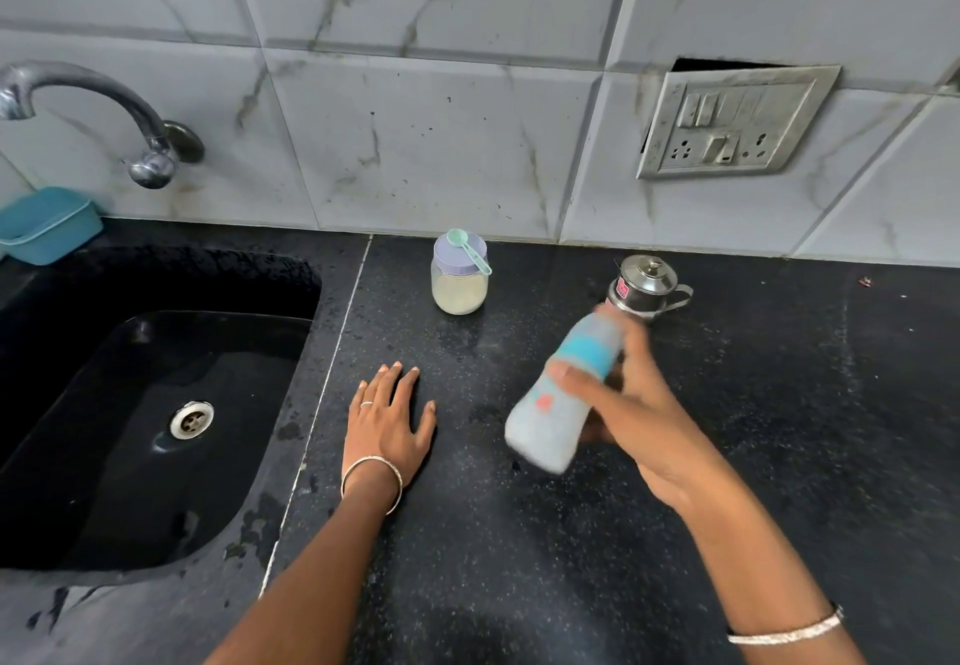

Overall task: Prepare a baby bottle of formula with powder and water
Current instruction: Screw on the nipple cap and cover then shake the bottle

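While the left hand (387,425) lies flat and open on the black speckled counter (519,560), the right hand (639,404) has its grip curled round a blurry, tilted baby bottle (545,430) with a blue ring, above the counter. Behind stand a purple-lidded powder jar (460,282) and a small steel pot (647,282).

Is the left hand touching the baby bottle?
Apart. Head view: left hand lies flat on the countertop, with bare stone between it and the baby bottle the right hand grips.
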Demonstrator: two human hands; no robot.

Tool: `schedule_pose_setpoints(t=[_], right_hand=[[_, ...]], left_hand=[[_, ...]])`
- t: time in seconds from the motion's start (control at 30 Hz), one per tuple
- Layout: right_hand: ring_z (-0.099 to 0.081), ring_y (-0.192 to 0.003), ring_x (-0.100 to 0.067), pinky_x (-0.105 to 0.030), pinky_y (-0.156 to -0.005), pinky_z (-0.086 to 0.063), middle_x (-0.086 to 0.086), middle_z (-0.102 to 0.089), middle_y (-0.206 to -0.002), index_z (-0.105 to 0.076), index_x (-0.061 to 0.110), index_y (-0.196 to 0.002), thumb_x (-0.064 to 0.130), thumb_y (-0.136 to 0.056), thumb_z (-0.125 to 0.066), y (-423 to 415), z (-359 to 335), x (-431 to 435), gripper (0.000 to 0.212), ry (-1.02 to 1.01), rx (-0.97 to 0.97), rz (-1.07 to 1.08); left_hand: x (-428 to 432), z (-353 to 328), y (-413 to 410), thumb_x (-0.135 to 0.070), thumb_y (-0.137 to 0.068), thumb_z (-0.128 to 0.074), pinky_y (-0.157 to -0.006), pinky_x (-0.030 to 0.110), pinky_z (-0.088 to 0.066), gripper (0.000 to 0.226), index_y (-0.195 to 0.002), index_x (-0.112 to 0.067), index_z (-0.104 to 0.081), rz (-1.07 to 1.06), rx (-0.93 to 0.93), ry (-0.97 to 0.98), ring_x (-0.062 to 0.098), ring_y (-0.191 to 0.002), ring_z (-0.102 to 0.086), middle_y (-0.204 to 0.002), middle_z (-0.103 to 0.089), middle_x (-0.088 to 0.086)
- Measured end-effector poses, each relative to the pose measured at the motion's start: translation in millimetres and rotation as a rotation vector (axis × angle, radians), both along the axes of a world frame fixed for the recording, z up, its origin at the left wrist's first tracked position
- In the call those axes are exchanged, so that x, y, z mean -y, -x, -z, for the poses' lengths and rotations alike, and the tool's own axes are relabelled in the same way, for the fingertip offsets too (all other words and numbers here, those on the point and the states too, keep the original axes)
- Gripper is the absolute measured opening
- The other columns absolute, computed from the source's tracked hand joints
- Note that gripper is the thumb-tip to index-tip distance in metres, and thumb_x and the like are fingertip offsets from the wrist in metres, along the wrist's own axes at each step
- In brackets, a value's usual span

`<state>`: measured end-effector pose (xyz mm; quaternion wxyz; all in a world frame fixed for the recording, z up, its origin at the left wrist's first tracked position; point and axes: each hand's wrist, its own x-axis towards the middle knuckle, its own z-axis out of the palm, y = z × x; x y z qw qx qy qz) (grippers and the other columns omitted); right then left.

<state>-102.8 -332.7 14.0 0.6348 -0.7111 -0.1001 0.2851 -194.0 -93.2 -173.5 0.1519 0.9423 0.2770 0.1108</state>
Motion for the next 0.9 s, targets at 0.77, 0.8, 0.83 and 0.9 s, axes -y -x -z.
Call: schedule_pose_setpoints(t=[0.77,0.8,0.83,0.9], right_hand=[[-0.075,-0.091,-0.011,-0.032,-0.065,-0.062,-0.004,-0.068,-0.118,-0.047,0.042,-0.142,0.024,-0.078,-0.083,3,-8,0,0.076,-0.214,-0.065,0.208],[-0.074,-0.090,-0.010,-0.032,-0.067,-0.062,-0.003,-0.067,-0.117,-0.045,0.044,-0.143,0.022,-0.081,-0.081,4,-6,0,0.075,-0.204,-0.047,0.202],[-0.075,-0.089,-0.011,-0.031,-0.065,-0.062,-0.005,-0.068,-0.115,-0.045,0.046,-0.143,0.023,-0.079,-0.082,6,-6,0,0.077,-0.154,-0.044,0.120],[-0.077,-0.088,-0.016,-0.029,-0.057,-0.058,-0.008,-0.076,-0.106,-0.051,0.046,-0.141,0.029,-0.067,-0.086,9,-13,2,0.084,-0.051,-0.092,-0.113]], left_hand=[[-1,-1,0,-0.052,-0.098,-0.039,-0.125,0.044,-0.020,0.059,-0.147,-0.020,-0.046,0.004,-0.011,-0.001,0.024,-0.150,-0.030,-0.157,-0.042,0.006],[0,-1,0,-0.052,-0.098,-0.039,-0.124,0.044,-0.020,0.059,-0.147,-0.020,-0.047,0.005,-0.011,0.002,0.025,-0.150,-0.031,-0.157,-0.042,0.006],[0,-1,0,-0.053,-0.097,-0.037,-0.124,0.044,-0.020,0.060,-0.147,-0.020,-0.047,0.006,-0.011,0.003,0.025,-0.150,-0.031,-0.156,-0.042,0.006],[0,-2,0,-0.057,-0.095,-0.030,-0.125,0.043,-0.019,0.065,-0.147,-0.021,-0.047,0.004,-0.010,0.002,0.024,-0.150,-0.031,-0.156,-0.042,0.005]])
